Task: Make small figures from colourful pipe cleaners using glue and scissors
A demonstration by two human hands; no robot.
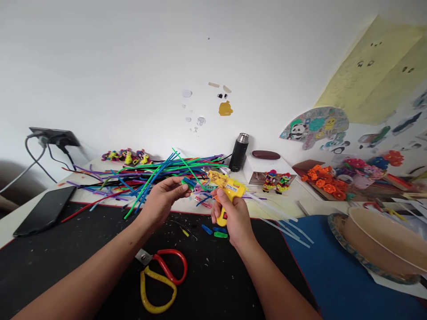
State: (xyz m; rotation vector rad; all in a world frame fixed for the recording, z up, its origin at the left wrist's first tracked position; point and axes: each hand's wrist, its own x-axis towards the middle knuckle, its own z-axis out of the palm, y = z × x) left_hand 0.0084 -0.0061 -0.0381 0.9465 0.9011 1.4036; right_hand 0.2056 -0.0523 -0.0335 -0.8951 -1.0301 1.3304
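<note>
Gripping the yellow glue gun (235, 190) by its handle, the right hand (236, 218) is closed around the grip above the black mat (113, 280), with the nozzle end directed toward the left hand and angled slightly upward. The left hand (163, 195) is narrowed to a pinch, thumb against fingers, on a small blue-and-green fuzzy piece (189, 182), which is held just beside the gun's front end and apart from it. Contact between trigger and finger cannot be confirmed from this angle. Treat the gun as a light, rigid plastic body that should sit securely in one palm; take hold at the handle only, and regard the stained front end and nozzle as probably hot. Treat the fuzzy piece as very light, soft and easily crushed; it is unlikely to slip, but should be taken by its outer end, with fingertips clear of the nozzle. Similar blue pieces (207, 229) and a green piece (220, 234) lie on the mat below the gun. Scissors (162, 266) rest nearer the wearer, between the forearms. Translucent glue sticks (302, 242) lie to the right, and loose pipe cleaners (160, 165) are heaped behind the left hand.
</note>
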